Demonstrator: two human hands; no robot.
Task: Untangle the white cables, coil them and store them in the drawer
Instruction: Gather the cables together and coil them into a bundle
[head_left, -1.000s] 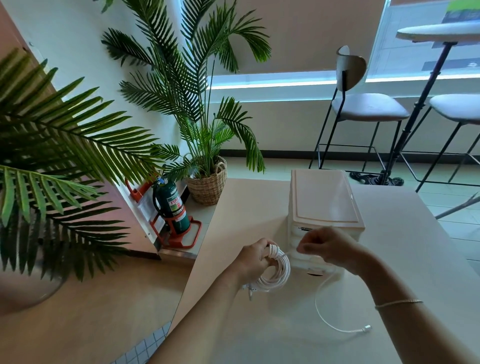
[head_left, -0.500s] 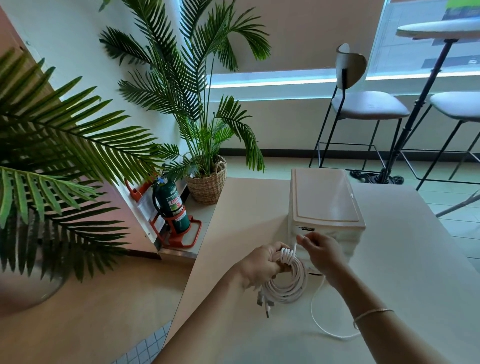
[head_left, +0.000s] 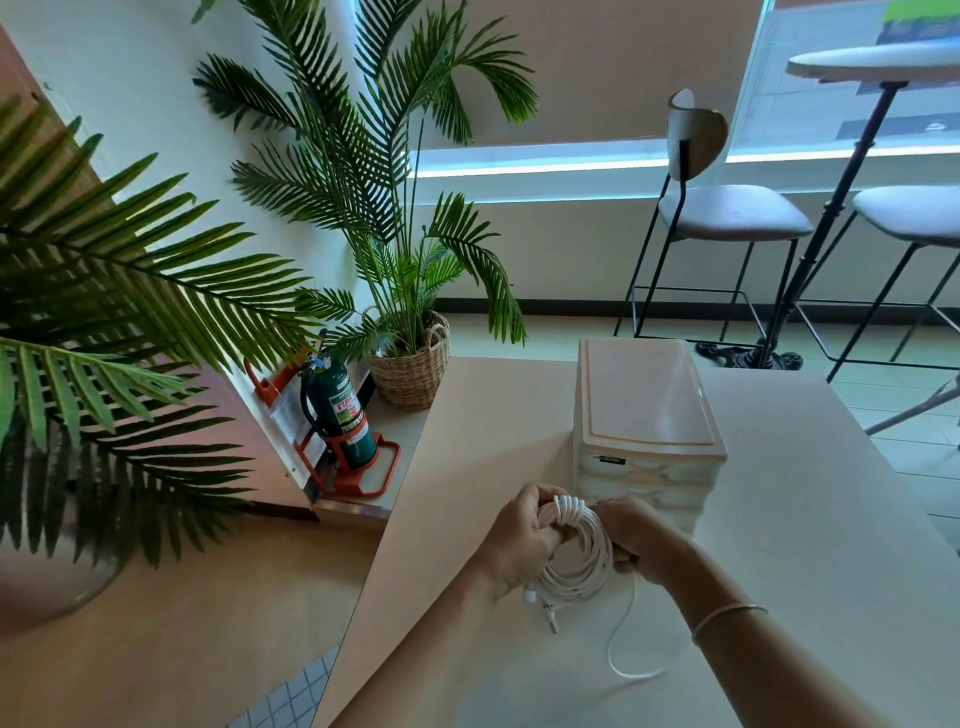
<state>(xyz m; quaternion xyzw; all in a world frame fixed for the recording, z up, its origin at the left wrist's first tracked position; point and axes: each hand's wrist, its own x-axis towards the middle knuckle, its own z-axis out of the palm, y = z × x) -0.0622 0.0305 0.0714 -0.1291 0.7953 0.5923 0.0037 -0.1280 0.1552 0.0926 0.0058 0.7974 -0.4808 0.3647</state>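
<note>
Big worktop (head_left: 810, 545), drawer unit (head_left: 647, 415) mid-surface toward the far edge. Just before it, left hand (head_left: 522, 540) grips the white cable coil (head_left: 576, 551); right hand (head_left: 641, 540) pinches its right side, loose tail trailing toward the near edge.

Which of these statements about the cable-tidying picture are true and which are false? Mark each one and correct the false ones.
1. Both hands hold the white cable coil. True: the left hand and the right hand grip it from either side.
2. The coil already lies inside the drawer unit. False: it is held above the table, in front of the unit.
3. A loose cable end trails onto the table. True.
4. The fire extinguisher stands on the table. False: it stands on the floor, left of the table.
5. The potted palm sits in a woven basket. True.
</note>
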